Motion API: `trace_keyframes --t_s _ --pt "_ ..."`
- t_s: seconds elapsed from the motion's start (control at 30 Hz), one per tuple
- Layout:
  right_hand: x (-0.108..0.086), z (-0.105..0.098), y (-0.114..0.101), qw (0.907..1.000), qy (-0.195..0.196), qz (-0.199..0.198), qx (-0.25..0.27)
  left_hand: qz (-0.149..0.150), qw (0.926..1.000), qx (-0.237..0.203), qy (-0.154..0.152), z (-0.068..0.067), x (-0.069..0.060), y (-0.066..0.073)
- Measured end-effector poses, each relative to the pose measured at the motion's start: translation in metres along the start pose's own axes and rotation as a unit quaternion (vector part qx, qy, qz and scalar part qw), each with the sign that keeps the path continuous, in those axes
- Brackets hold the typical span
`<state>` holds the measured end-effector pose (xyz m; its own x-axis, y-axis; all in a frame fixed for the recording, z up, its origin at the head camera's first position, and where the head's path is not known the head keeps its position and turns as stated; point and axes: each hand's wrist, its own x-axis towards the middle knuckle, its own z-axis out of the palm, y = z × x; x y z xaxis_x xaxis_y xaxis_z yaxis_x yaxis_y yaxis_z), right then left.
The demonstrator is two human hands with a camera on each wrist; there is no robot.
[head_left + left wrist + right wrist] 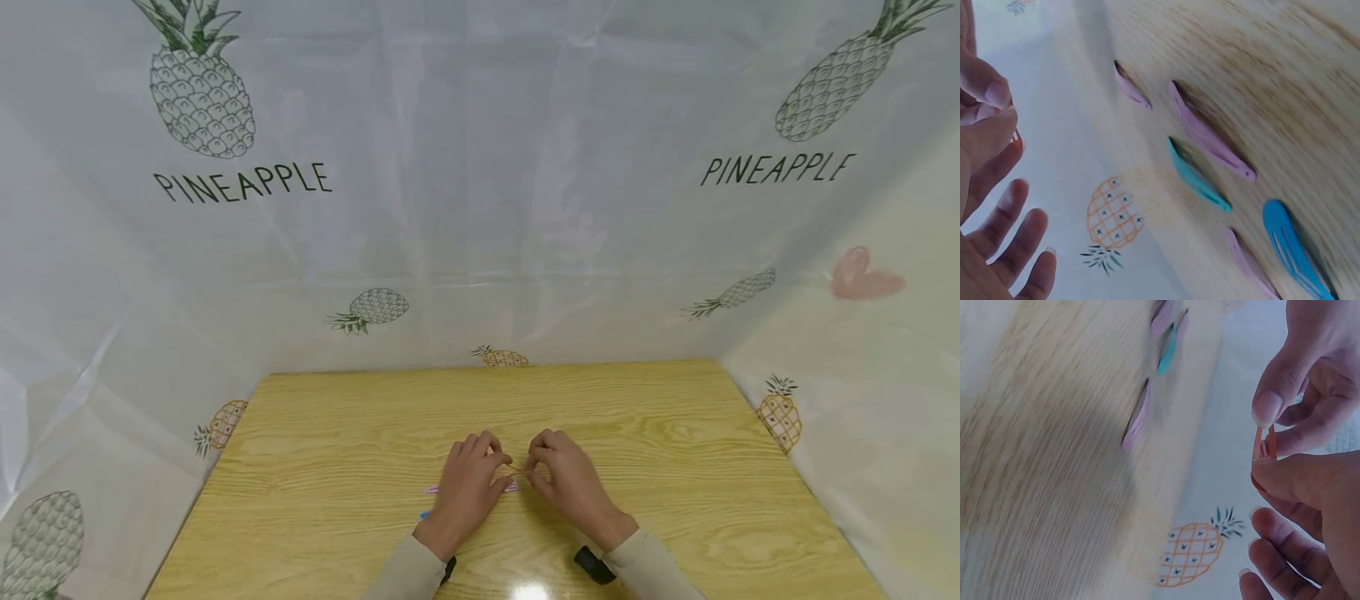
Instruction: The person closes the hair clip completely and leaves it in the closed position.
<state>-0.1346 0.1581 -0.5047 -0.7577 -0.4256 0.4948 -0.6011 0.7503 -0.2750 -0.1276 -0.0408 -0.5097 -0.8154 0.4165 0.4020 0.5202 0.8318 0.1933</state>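
Note:
An orange snap hair clip (1274,445) is held above the table between both hands. My left hand (468,482) pinches one end of it between thumb and finger. The other end is pinched by my right hand (568,482), whose remaining fingers are loosely spread in the right wrist view. Fingertips cover much of the clip. On the table below, in the left wrist view, lie a teal hair clip (1194,178), a blue hair clip (1291,247), a larger pink hair clip (1210,139) and two other pink ones, one being a small pink clip (1130,86).
The wooden table (337,433) reaches back to a pale curtain (465,208) printed with pineapples, which also hangs along both sides. In the head view, the clips on the table are partly hidden behind the left hand and forearm.

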Motion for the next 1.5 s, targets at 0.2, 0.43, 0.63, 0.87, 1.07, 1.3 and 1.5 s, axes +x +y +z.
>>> trace_keyframes --t_s 0.2,0.43,0.63,0.87,1.07,1.3,1.5 --pt "0.002 -0.001 -0.009 0.9998 -0.007 -0.014 0.013 0.009 0.9999 0.002 0.005 -0.007 -0.006 -0.002" --pt "0.003 0.000 -0.016 0.9994 -0.009 -0.030 0.015 -0.001 0.9999 0.016 -0.001 -0.012 -0.015 -0.008" --pt "0.002 0.001 -0.019 0.9985 -0.023 -0.043 0.025 -0.004 0.9999 0.012 0.012 -0.015 -0.020 -0.010" --pt "0.003 0.001 -0.023 0.9979 -0.028 -0.050 0.029 -0.024 0.9988 -0.013 0.040 -0.019 -0.026 -0.013" --pt "0.004 0.001 -0.026 0.9968 -0.034 -0.061 0.038 -0.029 0.9974 -0.041 0.052 -0.024 -0.029 -0.014" --pt "0.005 0.000 -0.026 0.9933 -0.045 -0.087 0.061 -0.036 0.9950 -0.087 0.033 -0.030 -0.032 -0.016" --pt "0.005 0.000 -0.023 0.9875 -0.070 -0.117 0.079 -0.020 0.9926 -0.119 0.009 -0.032 -0.035 -0.020"
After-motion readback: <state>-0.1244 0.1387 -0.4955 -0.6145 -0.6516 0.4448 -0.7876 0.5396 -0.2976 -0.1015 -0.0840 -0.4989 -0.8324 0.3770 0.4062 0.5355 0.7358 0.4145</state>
